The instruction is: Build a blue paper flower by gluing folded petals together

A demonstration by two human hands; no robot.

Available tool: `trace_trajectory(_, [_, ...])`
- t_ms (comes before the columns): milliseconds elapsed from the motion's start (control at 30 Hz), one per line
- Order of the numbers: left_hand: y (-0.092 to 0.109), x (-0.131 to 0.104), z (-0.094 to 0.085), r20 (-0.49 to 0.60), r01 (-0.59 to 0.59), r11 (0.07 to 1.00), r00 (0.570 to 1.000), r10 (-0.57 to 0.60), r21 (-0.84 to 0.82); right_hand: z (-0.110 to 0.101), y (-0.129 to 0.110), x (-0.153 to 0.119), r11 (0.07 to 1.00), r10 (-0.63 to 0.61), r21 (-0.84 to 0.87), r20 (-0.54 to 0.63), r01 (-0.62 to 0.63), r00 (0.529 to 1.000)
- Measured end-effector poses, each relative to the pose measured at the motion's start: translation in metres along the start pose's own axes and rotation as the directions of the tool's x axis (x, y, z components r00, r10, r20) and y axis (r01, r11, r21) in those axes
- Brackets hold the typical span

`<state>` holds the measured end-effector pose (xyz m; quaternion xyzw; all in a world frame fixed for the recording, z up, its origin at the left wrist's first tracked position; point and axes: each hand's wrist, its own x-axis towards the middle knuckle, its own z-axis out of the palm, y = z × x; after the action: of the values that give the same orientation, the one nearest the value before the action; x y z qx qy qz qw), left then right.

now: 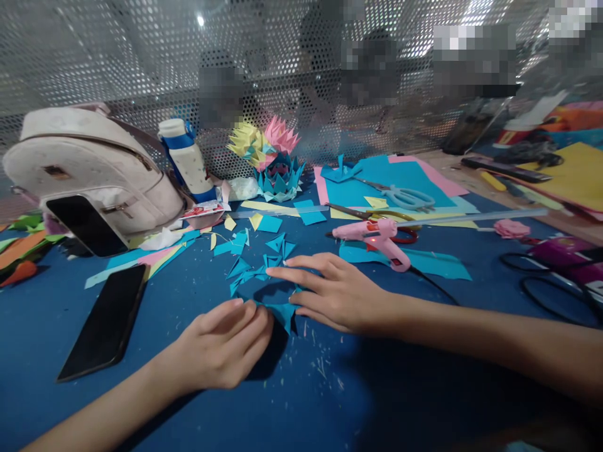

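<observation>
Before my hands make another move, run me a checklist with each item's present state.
1. Left hand at the folded blue paper: ok, fingers at its near side.
2. Right hand at the same paper: ok, fingertips by its right side.
3. Firm grip: cannot tell, the fingers hide the contact.
4. Pink glue gun clear of both hands: ok, it lies beyond the right hand.
5. Glue gun hot: cannot tell, a small reddish light shows but heat does not.
6. Table free of scraps: not ok, loose blue paper pieces and tiny specks lie on it.
</observation>
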<state>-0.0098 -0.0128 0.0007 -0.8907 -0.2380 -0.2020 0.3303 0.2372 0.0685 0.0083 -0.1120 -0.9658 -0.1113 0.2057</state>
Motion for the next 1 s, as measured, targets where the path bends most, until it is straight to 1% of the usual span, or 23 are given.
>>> trace_trajectory(167, [0.000, -0.001, 0.001, 0.001, 0.000, 1.000, 1.000, 0.000, -0.008, -0.001, 0.001, -0.001, 1.000, -0.004, 0.029, -0.001, 0.004, 1.000])
trace_trajectory(267, [0.001, -0.001, 0.002, 0.005, 0.028, 0.999, 1.000, -0.027, -0.031, -0.001, 0.001, -0.002, 0.999, 0.007, 0.042, 0.003, -0.007, 1.000])
trace_trajectory(333, [0.000, 0.000, 0.003, 0.007, 0.082, 0.994, 0.997, -0.082, -0.072, -0.001, 0.002, -0.002, 0.998, 0.020, 0.061, 0.006, -0.020, 1.000])
trace_trajectory(400, [-0.003, 0.002, 0.004, 0.028, 0.177, 0.973, 0.984, -0.175, -0.147, -0.001, 0.004, -0.002, 0.994, 0.040, 0.102, -0.002, -0.039, 0.999])
trace_trajectory(467, [-0.008, 0.004, 0.005, 0.091, 0.295, 0.920, 0.956, -0.281, -0.260, 0.000, 0.006, -0.002, 0.983, 0.083, 0.164, -0.018, -0.079, 0.996])
trace_trajectory(500, [-0.011, 0.005, 0.005, 0.132, 0.353, 0.878, 0.936, -0.327, -0.324, 0.001, 0.007, -0.001, 0.973, 0.111, 0.205, -0.022, -0.104, 0.994])
trace_trajectory(567, [-0.017, 0.006, 0.005, 0.216, 0.455, 0.771, 0.891, -0.400, -0.446, 0.002, 0.010, -0.001, 0.943, 0.163, 0.297, -0.012, -0.152, 0.986])
trace_trajectory(633, [-0.021, 0.005, 0.006, 0.282, 0.524, 0.672, 0.851, -0.443, -0.524, 0.002, 0.012, 0.000, 0.897, 0.190, 0.404, 0.013, -0.179, 0.982])
trace_trajectory(700, [-0.023, 0.002, 0.008, 0.324, 0.563, 0.609, 0.824, -0.465, -0.559, 0.002, 0.013, 0.000, 0.839, 0.197, 0.511, 0.040, -0.189, 0.980])
trace_trajectory(833, [-0.025, -0.002, 0.012, 0.363, 0.605, 0.541, 0.791, -0.493, -0.583, 0.002, 0.015, 0.001, 0.717, 0.210, 0.664, 0.087, -0.214, 0.974])
trace_trajectory(900, [-0.025, -0.003, 0.014, 0.371, 0.614, 0.525, 0.783, -0.500, -0.589, 0.003, 0.015, 0.002, 0.692, 0.203, 0.691, 0.094, -0.210, 0.975])
trace_trajectory(1000, [-0.024, -0.002, 0.016, 0.378, 0.615, 0.519, 0.783, -0.495, -0.594, 0.006, 0.016, 0.002, 0.697, 0.184, 0.688, 0.098, -0.200, 0.978])
